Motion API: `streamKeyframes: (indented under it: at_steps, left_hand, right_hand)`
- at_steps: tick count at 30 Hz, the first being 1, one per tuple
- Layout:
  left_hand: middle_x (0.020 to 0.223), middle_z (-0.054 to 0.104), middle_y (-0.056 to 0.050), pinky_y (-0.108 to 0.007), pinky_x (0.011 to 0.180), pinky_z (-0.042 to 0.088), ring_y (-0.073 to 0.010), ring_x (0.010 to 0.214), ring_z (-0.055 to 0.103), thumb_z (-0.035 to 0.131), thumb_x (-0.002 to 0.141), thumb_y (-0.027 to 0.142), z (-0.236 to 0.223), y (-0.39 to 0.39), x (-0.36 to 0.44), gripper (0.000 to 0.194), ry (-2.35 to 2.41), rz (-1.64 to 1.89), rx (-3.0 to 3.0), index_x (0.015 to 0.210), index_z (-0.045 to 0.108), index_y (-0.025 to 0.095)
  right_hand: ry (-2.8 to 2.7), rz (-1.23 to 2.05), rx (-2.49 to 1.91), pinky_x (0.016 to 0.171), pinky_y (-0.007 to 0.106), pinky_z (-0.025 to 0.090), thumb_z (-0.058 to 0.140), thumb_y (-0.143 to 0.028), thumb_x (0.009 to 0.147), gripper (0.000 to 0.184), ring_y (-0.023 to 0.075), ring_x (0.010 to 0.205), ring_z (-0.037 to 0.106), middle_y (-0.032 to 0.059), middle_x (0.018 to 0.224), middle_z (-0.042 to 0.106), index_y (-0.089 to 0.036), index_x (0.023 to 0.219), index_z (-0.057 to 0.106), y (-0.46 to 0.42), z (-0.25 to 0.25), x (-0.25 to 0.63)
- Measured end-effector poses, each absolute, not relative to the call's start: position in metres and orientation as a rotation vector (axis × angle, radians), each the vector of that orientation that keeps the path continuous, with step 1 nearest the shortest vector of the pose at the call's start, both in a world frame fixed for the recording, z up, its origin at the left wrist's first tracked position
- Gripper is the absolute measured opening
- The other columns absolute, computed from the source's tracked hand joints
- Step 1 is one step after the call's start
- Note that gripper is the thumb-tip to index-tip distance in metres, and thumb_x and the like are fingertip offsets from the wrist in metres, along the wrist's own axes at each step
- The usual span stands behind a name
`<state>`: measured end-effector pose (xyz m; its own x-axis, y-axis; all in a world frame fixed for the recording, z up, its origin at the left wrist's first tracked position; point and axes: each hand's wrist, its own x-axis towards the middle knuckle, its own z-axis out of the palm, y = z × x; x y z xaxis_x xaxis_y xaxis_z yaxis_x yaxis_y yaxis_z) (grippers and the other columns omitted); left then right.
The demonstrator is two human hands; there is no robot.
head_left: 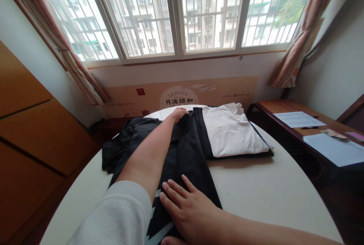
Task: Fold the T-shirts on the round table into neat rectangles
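The person's hands are well apart on a black garment [184, 154] that is lying flat across the round white desk [256, 195]. The right hand [189, 209] is resting open, fingers spread, on the garment's near end, where white stripes are showing. The left hand [179, 114], reaching out from a white knit sleeve [113, 214], is lying at the far end; whether it is gripping the cloth, the view cannot tell. Just beside the garment, a folded white shirt [230, 127] is sitting on more black cloth [207, 138]. Papers [298, 119] are lying on a wooden table [284, 106] to the right.
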<state>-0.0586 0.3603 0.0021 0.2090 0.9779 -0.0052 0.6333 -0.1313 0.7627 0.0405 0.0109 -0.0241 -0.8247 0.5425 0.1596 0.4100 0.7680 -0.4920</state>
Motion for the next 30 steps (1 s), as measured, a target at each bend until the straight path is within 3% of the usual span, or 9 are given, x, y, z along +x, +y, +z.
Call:
streamKeyframes:
  at_steps: [3, 5, 9, 12, 14, 19, 23, 30]
  left_hand:
    - [0.114, 0.075, -0.011, -0.033, 0.088, 0.056, -0.0251, 0.105, 0.069, 0.068, 0.082, 0.028, 0.004, 0.36, -0.063, 0.027, 1.518, 0.633, 1.965, 0.106, 0.069, 0.016]
    - [0.114, 0.075, -0.01, -0.031, 0.092, 0.053, -0.0254, 0.107, 0.068, 0.067, 0.078, 0.024, 0.01, 0.362, -0.069, 0.021, 1.504, 0.535, 2.057, 0.097, 0.072, 0.016]
    - [0.089, 0.077, -0.004, -0.028, 0.084, 0.053, -0.0242, 0.093, 0.069, 0.066, 0.067, 0.016, 0.025, 0.367, -0.087, 0.009, 1.462, 0.283, 2.211, 0.071, 0.074, 0.019]
    - [0.075, 0.072, -0.004, -0.029, 0.076, 0.052, -0.0236, 0.081, 0.067, 0.067, 0.071, 0.022, 0.03, 0.365, -0.098, 0.009, 1.499, 0.199, 2.288, 0.064, 0.071, 0.019]
    - [0.078, 0.073, -0.005, -0.03, 0.078, 0.052, -0.0243, 0.084, 0.068, 0.066, 0.078, 0.027, 0.031, 0.362, -0.1, 0.013, 1.544, 0.227, 2.343, 0.07, 0.072, 0.018]
    - [0.114, 0.075, -0.011, -0.031, 0.094, 0.051, -0.0264, 0.106, 0.068, 0.065, 0.09, 0.034, 0.023, 0.361, -0.101, 0.024, 1.64, 0.358, 2.45, 0.105, 0.074, 0.016]
    - [0.119, 0.074, -0.015, -0.033, 0.094, 0.051, -0.0279, 0.109, 0.068, 0.064, 0.095, 0.037, 0.008, 0.361, -0.106, 0.03, 1.757, 0.345, 2.449, 0.117, 0.068, 0.015]
    - [0.137, 0.062, -0.028, -0.054, 0.112, 0.039, -0.041, 0.132, 0.056, 0.041, 0.105, 0.039, -0.01, 0.342, -0.105, 0.047, 1.926, 0.366, 2.506, 0.135, 0.057, 0.006]
  right_hand:
    - [-2.677, 0.621, -0.731, 0.129, 0.062, 0.009, 0.049, -0.061, 0.103, 0.087, 0.0341, 0.161, 0.017, 0.022, 0.171, 0.023, -0.006, 0.166, 0.025, 0.012, -0.026, 0.04]
    - [-2.679, 0.635, -0.724, 0.129, 0.062, 0.008, 0.049, -0.062, 0.103, 0.087, 0.0346, 0.161, 0.016, 0.0225, 0.171, 0.022, -0.006, 0.166, 0.025, 0.012, -0.026, 0.04]
    - [-2.671, 0.699, -0.741, 0.13, 0.061, 0.006, 0.047, -0.06, 0.105, 0.083, 0.0342, 0.161, 0.015, 0.0219, 0.171, 0.02, -0.007, 0.166, 0.026, 0.01, -0.021, 0.041]
    - [-2.671, 0.707, -0.752, 0.13, 0.06, 0.005, 0.049, -0.058, 0.104, 0.082, 0.0343, 0.161, 0.016, 0.0211, 0.171, 0.021, -0.008, 0.166, 0.027, 0.009, -0.019, 0.041]
    - [-2.673, 0.691, -0.75, 0.13, 0.061, 0.007, 0.051, -0.057, 0.103, 0.083, 0.0347, 0.161, 0.017, 0.0206, 0.171, 0.022, -0.009, 0.166, 0.028, 0.009, -0.02, 0.041]
    - [-2.678, 0.693, -0.745, 0.13, 0.061, 0.006, 0.049, -0.057, 0.103, 0.083, 0.035, 0.161, 0.016, 0.0209, 0.171, 0.02, -0.007, 0.166, 0.026, 0.01, -0.021, 0.04]
    - [-2.675, 0.675, -0.739, 0.13, 0.061, 0.008, 0.051, -0.057, 0.103, 0.083, 0.0351, 0.161, 0.017, 0.0212, 0.171, 0.021, -0.008, 0.166, 0.027, 0.01, -0.021, 0.041]
    - [-2.672, 0.615, -0.722, 0.129, 0.063, 0.01, 0.051, -0.057, 0.103, 0.083, 0.0358, 0.16, 0.02, 0.022, 0.17, 0.022, -0.007, 0.166, 0.027, 0.01, -0.027, 0.04]
